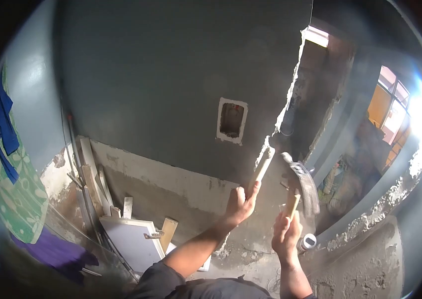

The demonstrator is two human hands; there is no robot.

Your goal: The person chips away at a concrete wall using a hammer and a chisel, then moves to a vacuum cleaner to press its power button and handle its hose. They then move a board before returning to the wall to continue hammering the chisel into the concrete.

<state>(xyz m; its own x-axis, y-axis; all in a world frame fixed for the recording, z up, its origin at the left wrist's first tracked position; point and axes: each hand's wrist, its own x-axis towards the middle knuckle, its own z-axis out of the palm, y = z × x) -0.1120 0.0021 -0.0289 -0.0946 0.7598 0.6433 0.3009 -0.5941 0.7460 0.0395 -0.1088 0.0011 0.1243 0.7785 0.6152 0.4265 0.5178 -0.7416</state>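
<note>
My left hand (pixel 242 205) is closed around a short, pale wooden stick (pixel 262 169), tilted upward. The stick's upper end overlaps the broken, white-edged side of the dark grey wall (pixel 171 89). To the right, my right hand (pixel 286 233) grips a hammer (pixel 294 203) by its light wooden handle. The grey, curved hammer head (pixel 304 182) is just above that hand, slightly smeared, to the right of the stick. Below the right hand, close to the wrist, stands a small white-topped cylinder (pixel 309 241).
A recessed wall box (pixel 232 119) sits in the grey wall. Wooden boards (pixel 91 174) and a white panel (pixel 131 241) lean at the lower left. Green patterned cloth (pixel 16 184) and purple cloth (pixel 54 251) are at far left. Bright light enters from the right, beside a window (pixel 387 104).
</note>
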